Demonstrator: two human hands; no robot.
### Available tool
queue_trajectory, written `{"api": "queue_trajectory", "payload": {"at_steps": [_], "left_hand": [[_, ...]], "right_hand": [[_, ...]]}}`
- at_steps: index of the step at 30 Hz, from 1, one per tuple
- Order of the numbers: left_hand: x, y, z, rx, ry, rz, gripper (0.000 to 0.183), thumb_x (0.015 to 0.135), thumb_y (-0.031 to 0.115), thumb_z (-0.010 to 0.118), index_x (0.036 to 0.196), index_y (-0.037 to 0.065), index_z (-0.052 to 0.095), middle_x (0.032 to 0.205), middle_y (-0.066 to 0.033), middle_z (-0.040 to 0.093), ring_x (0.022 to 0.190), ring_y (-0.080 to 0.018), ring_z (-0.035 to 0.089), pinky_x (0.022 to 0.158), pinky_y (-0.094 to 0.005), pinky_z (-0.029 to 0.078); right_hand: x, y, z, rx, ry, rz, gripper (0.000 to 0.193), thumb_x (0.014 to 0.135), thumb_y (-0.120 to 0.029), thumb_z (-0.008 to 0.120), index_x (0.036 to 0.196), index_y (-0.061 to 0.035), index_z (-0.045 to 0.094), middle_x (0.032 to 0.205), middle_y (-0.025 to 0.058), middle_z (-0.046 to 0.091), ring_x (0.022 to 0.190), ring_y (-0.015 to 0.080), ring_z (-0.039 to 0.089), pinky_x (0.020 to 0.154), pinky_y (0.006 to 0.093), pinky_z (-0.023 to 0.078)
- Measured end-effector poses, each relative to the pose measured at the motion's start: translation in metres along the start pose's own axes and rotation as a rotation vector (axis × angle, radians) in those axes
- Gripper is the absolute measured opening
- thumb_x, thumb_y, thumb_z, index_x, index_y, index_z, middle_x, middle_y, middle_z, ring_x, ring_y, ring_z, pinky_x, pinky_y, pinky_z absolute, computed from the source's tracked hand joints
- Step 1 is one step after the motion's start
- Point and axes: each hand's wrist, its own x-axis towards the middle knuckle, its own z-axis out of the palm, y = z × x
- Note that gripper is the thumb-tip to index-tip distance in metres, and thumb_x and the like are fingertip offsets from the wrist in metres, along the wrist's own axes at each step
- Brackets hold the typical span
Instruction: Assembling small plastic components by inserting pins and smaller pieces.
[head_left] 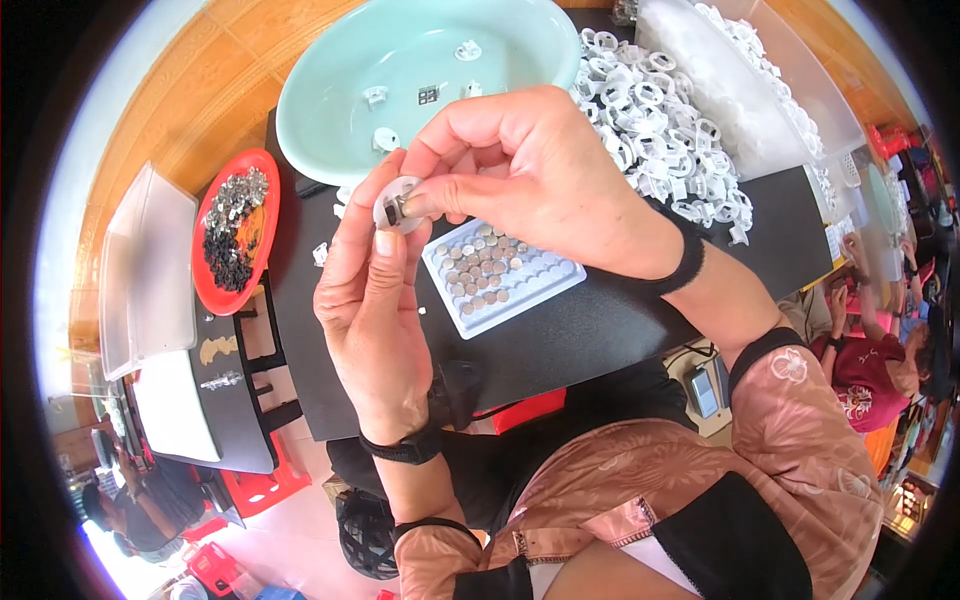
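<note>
Across the black counter (pixel 635 310) now: hemmed in on the far side by a pale green basin (pixel 430 50), far right by a heap of white plastic parts (pixel 655 125), flanked left by a red plate (pixel 226 303). Down to a pale tray (pixel 500 318), up to a round white part (pixel 388 205), raised just left of it, dark-slotted, pinched in the fingers (pixel 383 270) of the left hand (pixel 375 335), squeezed too by the right hand (pixel 545 175). Showing smooth black right of the tray, down to the near edge.

Pink floral sleeves (pixel 810 425) with black cuffs (pixel 765 356), black wristbands (pixel 690 258)
</note>
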Motion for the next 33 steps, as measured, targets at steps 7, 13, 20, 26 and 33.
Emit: {"api": "queue_trajectory", "payload": {"at_steps": [7, 13, 20, 26, 33], "left_hand": [[0.001, -0.001, -0.005, -0.024, 0.058, -0.045, 0.033, 0.098, 0.006, 0.050, 0.130, -0.002, 0.054, 0.123, -0.0116, 0.060, 0.108, -0.0154, 0.060, 0.094, -0.0280, 0.050], [0.002, -0.001, 0.005, 0.003, 0.089, -0.052, 0.033, 0.098, 0.008, 0.050, 0.130, -0.002, 0.053, 0.118, -0.0111, 0.062, 0.102, -0.0146, 0.062, 0.089, -0.0275, 0.053], [-0.002, -0.003, 0.009, 0.080, 0.129, -0.019, 0.033, 0.099, 0.010, 0.050, 0.129, -0.004, 0.054, 0.114, -0.0113, 0.064, 0.100, -0.0144, 0.063, 0.088, -0.0264, 0.052], [0.000, -0.003, 0.008, 0.010, 0.102, -0.124, 0.038, 0.097, 0.008, 0.049, 0.133, -0.006, 0.047, 0.120, -0.0153, 0.061, 0.103, -0.0170, 0.063, 0.088, -0.0273, 0.053], [0.001, -0.005, 0.007, 0.019, 0.126, -0.075, 0.039, 0.094, 0.002, 0.053, 0.131, -0.006, 0.049, 0.119, -0.0149, 0.061, 0.105, -0.0181, 0.063, 0.091, -0.0286, 0.052]], "right_hand": [[0.000, 0.005, 0.005, -0.039, 0.019, -0.062, 0.011, 0.079, -0.006, 0.070, 0.086, 0.0028, 0.067, 0.074, 0.0146, 0.069, 0.066, 0.0180, 0.068, 0.061, 0.0274, 0.053], [-0.002, 0.007, 0.003, -0.145, -0.005, -0.131, 0.010, 0.085, -0.006, 0.067, 0.090, 0.0015, 0.062, 0.076, 0.0092, 0.065, 0.069, 0.0171, 0.065, 0.062, 0.0262, 0.051], [-0.007, 0.005, 0.009, -0.267, -0.007, -0.185, 0.008, 0.091, -0.005, 0.062, 0.095, -0.0001, 0.059, 0.077, 0.0021, 0.062, 0.068, 0.0079, 0.060, 0.061, 0.0205, 0.049], [0.006, 0.010, -0.012, 0.163, -0.148, 0.178, 0.017, 0.086, -0.009, 0.065, 0.096, 0.0057, 0.066, 0.079, 0.0064, 0.068, 0.065, 0.0077, 0.062, 0.061, 0.0210, 0.052], [0.005, 0.003, -0.008, 0.177, -0.142, 0.208, 0.016, 0.086, -0.007, 0.063, 0.095, 0.0055, 0.067, 0.078, 0.0067, 0.068, 0.065, 0.0093, 0.063, 0.061, 0.0211, 0.052]]}}
